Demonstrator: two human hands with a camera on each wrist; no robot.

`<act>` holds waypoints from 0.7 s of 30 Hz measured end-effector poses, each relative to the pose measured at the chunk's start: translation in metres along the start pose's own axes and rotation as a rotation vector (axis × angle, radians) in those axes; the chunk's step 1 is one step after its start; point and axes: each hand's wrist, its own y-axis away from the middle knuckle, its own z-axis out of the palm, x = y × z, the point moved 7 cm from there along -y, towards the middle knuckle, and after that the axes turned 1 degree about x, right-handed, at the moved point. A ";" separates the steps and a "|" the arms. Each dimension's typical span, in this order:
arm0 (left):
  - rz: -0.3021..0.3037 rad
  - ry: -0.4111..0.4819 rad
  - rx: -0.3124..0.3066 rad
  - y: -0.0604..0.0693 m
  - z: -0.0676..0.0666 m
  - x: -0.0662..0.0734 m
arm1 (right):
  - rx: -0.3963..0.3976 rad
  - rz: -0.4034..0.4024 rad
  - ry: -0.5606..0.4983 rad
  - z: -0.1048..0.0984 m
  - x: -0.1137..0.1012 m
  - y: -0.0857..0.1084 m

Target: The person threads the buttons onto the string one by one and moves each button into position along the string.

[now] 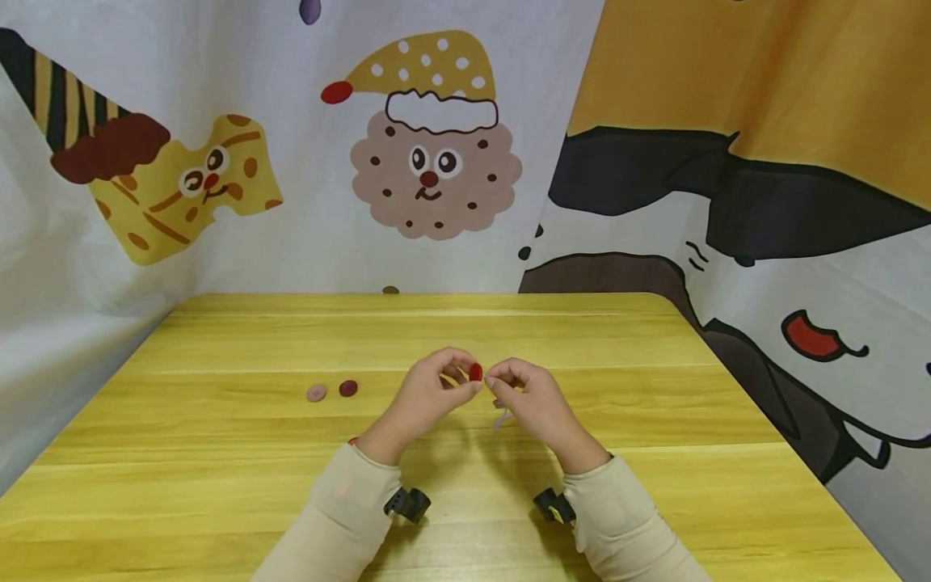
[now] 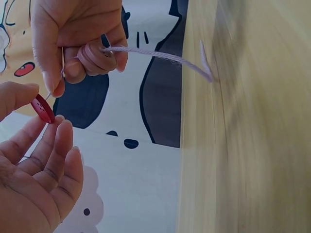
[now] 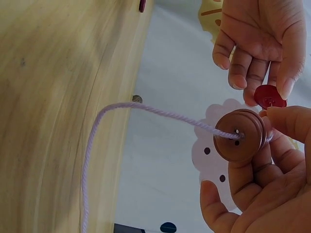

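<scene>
Thumb and fingertips of my left hand [image 1: 435,390] pinch a red button [image 1: 476,372], tilted on its edge. My right hand [image 1: 534,398] pinches a thin end of the lilac yarn [image 3: 160,114] right beside it. This end meets the red button's face in the left wrist view; whether it passes through a hole I cannot tell. Several brown-pink buttons [image 3: 238,137] sit threaded together on the yarn, against the curled fingers of the right hand. From them the yarn's tail hangs down towards the table.
On the wooden table [image 1: 218,501], left of the hands, lie a pink button [image 1: 316,393] and a dark red button [image 1: 348,388]. A printed cloth [image 1: 291,250] hangs behind the table's far edge. Each wrist wears a small black camera mount.
</scene>
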 end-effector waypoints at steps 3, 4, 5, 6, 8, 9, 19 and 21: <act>0.001 -0.003 0.002 0.000 0.000 0.000 | -0.001 0.002 -0.002 0.001 0.000 0.000; 0.002 -0.003 0.001 0.000 0.000 0.000 | -0.002 0.002 -0.002 0.001 0.000 0.000; 0.003 -0.005 0.000 0.000 0.000 0.000 | -0.002 -0.002 -0.002 0.001 0.000 0.000; 0.003 -0.006 -0.002 0.000 0.000 -0.001 | -0.002 -0.005 -0.004 0.000 0.000 0.000; 0.001 -0.004 -0.006 0.000 0.001 -0.001 | -0.001 -0.010 -0.002 0.000 0.000 0.000; 0.000 -0.004 -0.008 0.000 0.001 -0.001 | 0.000 -0.010 -0.002 0.000 0.000 0.000; 0.003 -0.009 -0.016 0.000 0.004 -0.001 | -0.010 -0.027 -0.008 0.000 -0.001 0.000; 0.002 -0.012 -0.016 0.000 0.004 -0.001 | -0.012 -0.034 -0.006 0.000 -0.001 0.000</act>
